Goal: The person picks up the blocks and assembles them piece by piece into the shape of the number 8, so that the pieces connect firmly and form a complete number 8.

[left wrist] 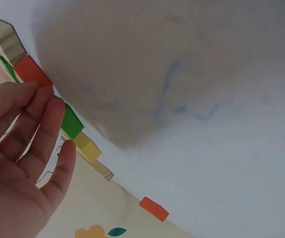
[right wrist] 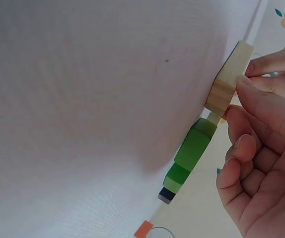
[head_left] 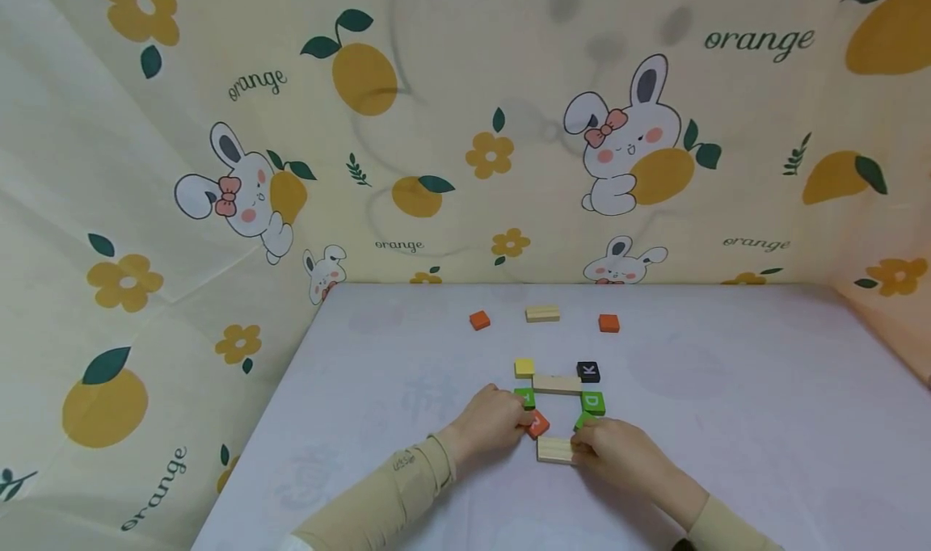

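Note:
My left hand [head_left: 490, 422] has its fingertips at an orange-red letter block [head_left: 537, 424], pinching its edge; the block lies tilted. A green letter block [head_left: 524, 397] lies just beyond those fingers. My right hand [head_left: 618, 452] pinches the right end of a wooden block [head_left: 555, 451], seen in the right wrist view with the thumb against the wooden block [right wrist: 229, 79]. Just beyond that hand sits a tilted green block [head_left: 585, 420], partly hidden. A green "D" block [head_left: 592, 403], black "K" block [head_left: 588, 371], yellow block [head_left: 524, 368] and wooden block [head_left: 557, 384] form the rest of the outline.
On the white tabletop [head_left: 727, 422], farther back, stand an orange block [head_left: 479, 320], a wooden block [head_left: 542, 314] and another orange block [head_left: 608, 323]. A patterned cloth [head_left: 436, 74] with rabbits and oranges rises behind the table and along its sides.

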Demonstrator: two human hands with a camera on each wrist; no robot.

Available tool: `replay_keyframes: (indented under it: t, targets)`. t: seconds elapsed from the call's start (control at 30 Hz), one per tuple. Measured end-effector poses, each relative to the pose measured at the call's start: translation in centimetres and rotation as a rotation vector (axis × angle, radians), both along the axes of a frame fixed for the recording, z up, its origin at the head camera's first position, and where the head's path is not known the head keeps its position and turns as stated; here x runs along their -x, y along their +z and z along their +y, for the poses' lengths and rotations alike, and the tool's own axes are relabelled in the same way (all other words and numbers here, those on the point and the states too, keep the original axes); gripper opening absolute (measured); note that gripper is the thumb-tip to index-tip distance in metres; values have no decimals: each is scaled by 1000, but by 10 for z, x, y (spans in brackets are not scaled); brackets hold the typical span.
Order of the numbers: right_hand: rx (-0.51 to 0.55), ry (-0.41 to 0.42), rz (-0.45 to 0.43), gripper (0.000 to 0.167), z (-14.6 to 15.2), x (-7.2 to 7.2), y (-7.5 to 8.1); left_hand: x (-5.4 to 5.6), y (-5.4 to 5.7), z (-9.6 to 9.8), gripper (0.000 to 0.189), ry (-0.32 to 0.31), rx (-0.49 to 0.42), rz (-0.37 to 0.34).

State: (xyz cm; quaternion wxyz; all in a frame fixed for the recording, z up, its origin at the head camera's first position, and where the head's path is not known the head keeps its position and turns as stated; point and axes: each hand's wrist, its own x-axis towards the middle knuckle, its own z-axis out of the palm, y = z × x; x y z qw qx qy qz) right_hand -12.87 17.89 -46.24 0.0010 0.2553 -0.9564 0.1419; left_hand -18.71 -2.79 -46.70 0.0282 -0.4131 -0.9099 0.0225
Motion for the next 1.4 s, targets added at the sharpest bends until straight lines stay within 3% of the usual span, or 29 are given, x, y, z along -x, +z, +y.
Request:
replay_keyframes:
  t: [0.23, 0.47, 0.87, 1.2, 1.4]
  targets:
    - [-20, -3, -5, 11, -3, 0, 4, 0, 2, 0, 22, 10, 21, -8]
    - [-23, -41, -45, 10, -4, 0, 5, 0, 3, 0, 19, 22, -22, -75]
    - [-16, -18, -87, 8, -6, 1, 4, 0, 4, -3, 19, -32, -1, 8]
    - [-30, 2, -43, 6, -4, 0, 4, 1, 0, 1, 19, 4, 29, -5]
    - [-7, 35, 36, 5, -1, -1, 1, -1, 2, 0, 20, -5, 18, 10]
